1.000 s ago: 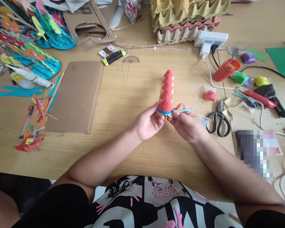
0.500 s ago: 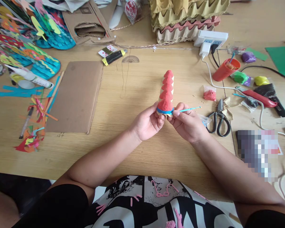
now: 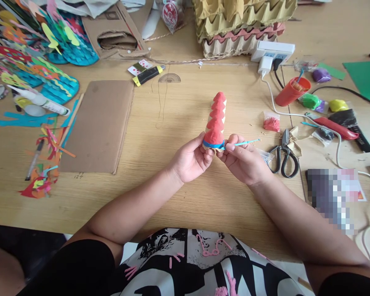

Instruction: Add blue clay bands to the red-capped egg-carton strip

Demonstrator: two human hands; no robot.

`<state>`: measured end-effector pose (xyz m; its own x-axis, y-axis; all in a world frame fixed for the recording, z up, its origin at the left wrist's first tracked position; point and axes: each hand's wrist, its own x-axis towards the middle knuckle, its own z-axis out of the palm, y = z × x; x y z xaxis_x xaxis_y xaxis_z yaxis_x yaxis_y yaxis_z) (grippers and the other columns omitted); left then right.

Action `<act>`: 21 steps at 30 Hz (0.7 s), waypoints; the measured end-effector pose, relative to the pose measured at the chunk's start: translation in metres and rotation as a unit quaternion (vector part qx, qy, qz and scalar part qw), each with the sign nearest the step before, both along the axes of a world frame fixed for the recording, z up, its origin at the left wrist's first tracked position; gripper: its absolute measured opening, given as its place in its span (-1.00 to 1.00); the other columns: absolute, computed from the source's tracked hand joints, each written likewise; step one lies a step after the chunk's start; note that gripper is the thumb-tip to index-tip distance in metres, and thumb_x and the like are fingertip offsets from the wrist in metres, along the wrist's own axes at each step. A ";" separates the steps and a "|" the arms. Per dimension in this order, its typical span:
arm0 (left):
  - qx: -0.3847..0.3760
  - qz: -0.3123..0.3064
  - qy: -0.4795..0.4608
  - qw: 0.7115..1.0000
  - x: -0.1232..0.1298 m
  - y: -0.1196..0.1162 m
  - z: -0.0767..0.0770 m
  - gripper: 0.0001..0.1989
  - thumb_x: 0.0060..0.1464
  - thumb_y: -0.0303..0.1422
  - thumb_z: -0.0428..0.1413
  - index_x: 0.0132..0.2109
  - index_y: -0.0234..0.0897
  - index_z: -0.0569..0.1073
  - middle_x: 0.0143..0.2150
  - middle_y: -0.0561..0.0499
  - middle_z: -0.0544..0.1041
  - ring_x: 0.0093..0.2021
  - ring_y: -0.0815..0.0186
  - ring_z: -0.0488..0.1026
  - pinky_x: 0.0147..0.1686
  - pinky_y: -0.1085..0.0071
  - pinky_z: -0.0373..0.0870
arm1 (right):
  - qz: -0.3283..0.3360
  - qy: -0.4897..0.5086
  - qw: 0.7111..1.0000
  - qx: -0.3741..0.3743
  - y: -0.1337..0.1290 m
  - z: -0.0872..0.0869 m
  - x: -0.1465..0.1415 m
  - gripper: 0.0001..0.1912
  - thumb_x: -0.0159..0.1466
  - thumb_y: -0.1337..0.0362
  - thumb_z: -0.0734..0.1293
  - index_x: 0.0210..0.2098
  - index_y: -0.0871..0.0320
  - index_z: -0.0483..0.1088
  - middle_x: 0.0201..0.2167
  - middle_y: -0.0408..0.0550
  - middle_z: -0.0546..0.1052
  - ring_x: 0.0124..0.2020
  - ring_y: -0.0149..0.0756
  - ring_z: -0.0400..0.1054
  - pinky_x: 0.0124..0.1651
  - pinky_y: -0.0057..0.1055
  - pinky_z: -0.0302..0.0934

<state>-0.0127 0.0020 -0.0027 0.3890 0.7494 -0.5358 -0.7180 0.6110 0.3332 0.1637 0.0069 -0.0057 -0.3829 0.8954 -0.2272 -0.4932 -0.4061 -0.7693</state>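
Observation:
A row of egg-carton cups, coated in red clay, points away from me. Round its near end runs a band of blue clay, with bare carton showing below it. My left hand is closed on the near end from the left, thumb along the side. My right hand pinches a thin light-blue modelling tool, one end of which is at the right side of the blue band. The fingertips under the carton piece are partly hidden.
Black-handled scissors and a bag of red clay lie to the right. A cardboard sheet lies left. Egg trays are stacked at the back, beside a power strip. A red cup stands right.
Almost nothing differs. The tool and the carton piece have shifted very slightly in my hands, and the whole view has moved a little.

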 end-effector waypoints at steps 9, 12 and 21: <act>-0.014 0.015 -0.010 1.000 0.000 0.000 -0.001 -0.73 0.46 -0.23 0.03 -0.02 -0.20 0.60 -0.17 0.01 0.69 -0.35 0.39 0.60 -0.49 0.58 0.42 | -0.007 -0.011 1.000 0.007 0.000 -0.002 0.000 -0.61 0.03 0.17 0.71 -0.44 0.05 0.43 -0.43 -0.25 0.59 -0.38 -0.46 0.46 -0.17 -0.43 0.44; -0.013 0.005 -0.014 1.000 0.000 -0.001 0.002 -0.64 0.50 -0.24 -0.05 -0.06 -0.26 0.61 -0.10 0.00 0.70 -0.38 0.48 0.59 -0.45 0.63 0.41 | -0.004 -0.010 1.000 0.004 0.001 -0.002 0.000 -0.62 0.05 0.16 0.70 -0.45 0.05 0.42 -0.43 -0.25 0.58 -0.37 -0.44 0.47 -0.17 -0.42 0.44; 0.004 -0.007 -0.028 1.000 0.000 0.000 0.003 -0.62 0.50 -0.25 -0.06 -0.13 -0.31 0.60 -0.08 -0.01 0.71 -0.46 0.57 0.53 -0.45 0.68 0.40 | -0.004 0.003 1.000 0.006 0.001 -0.001 -0.001 -0.62 0.02 0.21 0.71 -0.45 0.05 0.44 -0.38 -0.24 0.62 -0.35 -0.46 0.48 -0.15 -0.44 0.46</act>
